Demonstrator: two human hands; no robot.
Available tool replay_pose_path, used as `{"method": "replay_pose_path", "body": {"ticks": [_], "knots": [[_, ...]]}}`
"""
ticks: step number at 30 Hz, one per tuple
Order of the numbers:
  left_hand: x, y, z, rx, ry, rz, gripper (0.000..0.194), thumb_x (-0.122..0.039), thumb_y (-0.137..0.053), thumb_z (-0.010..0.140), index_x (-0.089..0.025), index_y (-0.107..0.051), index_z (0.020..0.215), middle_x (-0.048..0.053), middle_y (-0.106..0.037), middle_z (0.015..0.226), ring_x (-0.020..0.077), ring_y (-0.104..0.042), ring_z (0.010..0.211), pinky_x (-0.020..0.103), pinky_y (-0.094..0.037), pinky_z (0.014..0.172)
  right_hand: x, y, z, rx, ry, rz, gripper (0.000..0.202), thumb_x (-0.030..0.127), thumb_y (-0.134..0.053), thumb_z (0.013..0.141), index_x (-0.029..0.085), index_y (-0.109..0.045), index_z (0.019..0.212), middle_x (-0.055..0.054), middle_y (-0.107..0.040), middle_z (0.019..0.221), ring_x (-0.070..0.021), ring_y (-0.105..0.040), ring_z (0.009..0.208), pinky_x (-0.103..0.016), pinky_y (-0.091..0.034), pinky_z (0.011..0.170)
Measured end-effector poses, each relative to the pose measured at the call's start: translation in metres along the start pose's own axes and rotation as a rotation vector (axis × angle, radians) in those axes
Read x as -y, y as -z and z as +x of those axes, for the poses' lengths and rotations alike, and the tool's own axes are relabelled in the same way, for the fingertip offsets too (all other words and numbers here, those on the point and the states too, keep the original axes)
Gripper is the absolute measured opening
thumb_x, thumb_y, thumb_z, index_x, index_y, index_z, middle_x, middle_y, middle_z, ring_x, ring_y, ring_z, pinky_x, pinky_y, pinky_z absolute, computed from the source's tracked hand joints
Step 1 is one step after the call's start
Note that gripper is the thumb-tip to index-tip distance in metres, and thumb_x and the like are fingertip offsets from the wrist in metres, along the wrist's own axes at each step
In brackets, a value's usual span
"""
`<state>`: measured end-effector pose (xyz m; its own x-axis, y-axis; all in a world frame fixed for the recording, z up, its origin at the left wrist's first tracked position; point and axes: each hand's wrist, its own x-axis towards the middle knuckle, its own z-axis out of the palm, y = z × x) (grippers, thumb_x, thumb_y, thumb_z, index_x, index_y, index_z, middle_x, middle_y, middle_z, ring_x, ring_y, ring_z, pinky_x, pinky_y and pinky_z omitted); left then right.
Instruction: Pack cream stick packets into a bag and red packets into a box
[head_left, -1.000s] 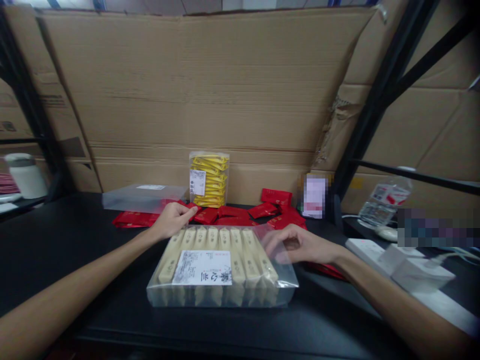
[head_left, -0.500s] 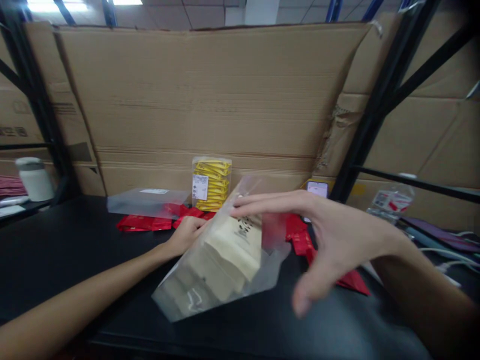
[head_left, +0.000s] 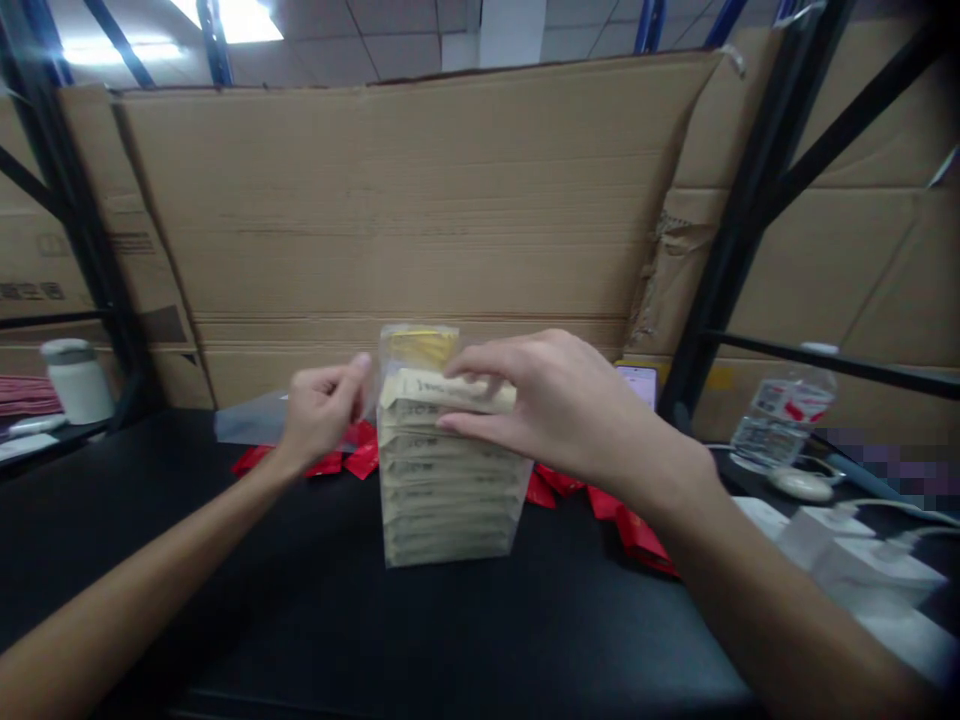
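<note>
A clear plastic bag (head_left: 450,505) stands upright on the black tabletop, filled with a stack of flat cream packets bearing dark print. My right hand (head_left: 540,395) is at the bag's mouth, its fingers above and its thumb below the front edge of the top cream packet (head_left: 420,388). At the bag's upper left, my left hand (head_left: 322,410) is closed with the thumb pressed on the forefinger, seemingly pinching the bag's thin film edge. Behind the stack, a bag of yellow packets (head_left: 420,345) is partly hidden.
Red packets (head_left: 637,540) lie scattered behind and to the right. A clear bag (head_left: 251,420) lies at back left. On the right are a phone (head_left: 637,383), a water bottle (head_left: 784,410) and white chargers (head_left: 862,560). A white cup (head_left: 76,380) stands far left; cardboard (head_left: 420,200) walls the back.
The bag of cream packets has gone from tilted to upright. My right hand has moved left onto the top packet. My left hand has shifted left and up.
</note>
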<state>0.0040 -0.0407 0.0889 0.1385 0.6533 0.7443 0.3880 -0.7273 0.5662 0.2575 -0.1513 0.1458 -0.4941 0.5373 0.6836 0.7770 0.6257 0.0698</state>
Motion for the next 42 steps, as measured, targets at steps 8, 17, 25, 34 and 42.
{"method": "replay_pose_path", "body": {"ticks": [8, 17, 25, 34, 42], "knots": [[-0.112, 0.042, 0.052, 0.188, -0.316, 0.323, 0.057, -0.060, -0.068, 0.090, -0.010, -0.074, 0.064, 0.000, -0.057, 0.052, 0.0107, -0.060, 0.050, 0.018, -0.032, 0.051, -0.026, -0.002, 0.003, -0.043, 0.062, 0.159, 0.029, 0.027, -0.074, 0.090, 0.018, -0.075, 0.118, -0.006, -0.079, 0.100, -0.0221, -0.074, 0.087, -0.033, -0.054, 0.081], [-0.099, 0.010, 0.052, 0.513, -0.174, 0.276, 0.021, -0.030, -0.087, 0.072, -0.014, -0.074, 0.074, 0.000, -0.069, 0.066, 0.0183, -0.069, 0.065, 0.023, -0.044, 0.057, -0.057, 0.026, -0.008, -0.157, -0.013, 0.149, 0.046, 0.044, -0.084, 0.080, 0.020, -0.076, 0.119, -0.008, -0.077, 0.103, -0.0253, -0.072, 0.089, -0.039, -0.058, 0.080], [-0.084, 0.019, 0.061, 0.570, -0.173, 0.127, 0.032, -0.022, -0.089, 0.072, -0.015, -0.074, 0.100, 0.003, -0.075, 0.082, 0.0210, -0.076, 0.076, 0.024, -0.054, 0.063, -0.074, 0.022, -0.011, 0.097, -0.155, 0.465, 0.046, 0.042, -0.082, 0.083, 0.018, -0.074, 0.121, -0.007, -0.080, 0.094, -0.0249, -0.078, 0.086, -0.036, -0.064, 0.077], [-0.088, 0.014, 0.060, 0.568, -0.143, 0.153, 0.032, -0.018, -0.090, 0.069, -0.015, -0.080, 0.100, 0.002, -0.076, 0.077, 0.0219, -0.076, 0.074, 0.025, -0.057, 0.063, -0.069, 0.025, -0.011, 0.173, -0.113, 0.391, 0.059, 0.040, -0.080, 0.085, 0.021, -0.065, 0.139, -0.004, -0.080, 0.094, -0.0227, -0.077, 0.083, -0.031, -0.061, 0.071], [-0.086, 0.020, 0.064, 0.709, -0.175, 0.293, 0.032, -0.038, -0.083, 0.082, -0.023, -0.083, 0.110, 0.003, -0.082, 0.094, 0.0217, -0.076, 0.085, 0.026, -0.057, 0.075, -0.066, 0.020, -0.005, 0.242, -0.136, 0.326, 0.040, 0.050, -0.076, 0.087, 0.021, -0.082, 0.114, -0.006, -0.082, 0.094, -0.0235, -0.075, 0.078, -0.033, -0.058, 0.066]]}}
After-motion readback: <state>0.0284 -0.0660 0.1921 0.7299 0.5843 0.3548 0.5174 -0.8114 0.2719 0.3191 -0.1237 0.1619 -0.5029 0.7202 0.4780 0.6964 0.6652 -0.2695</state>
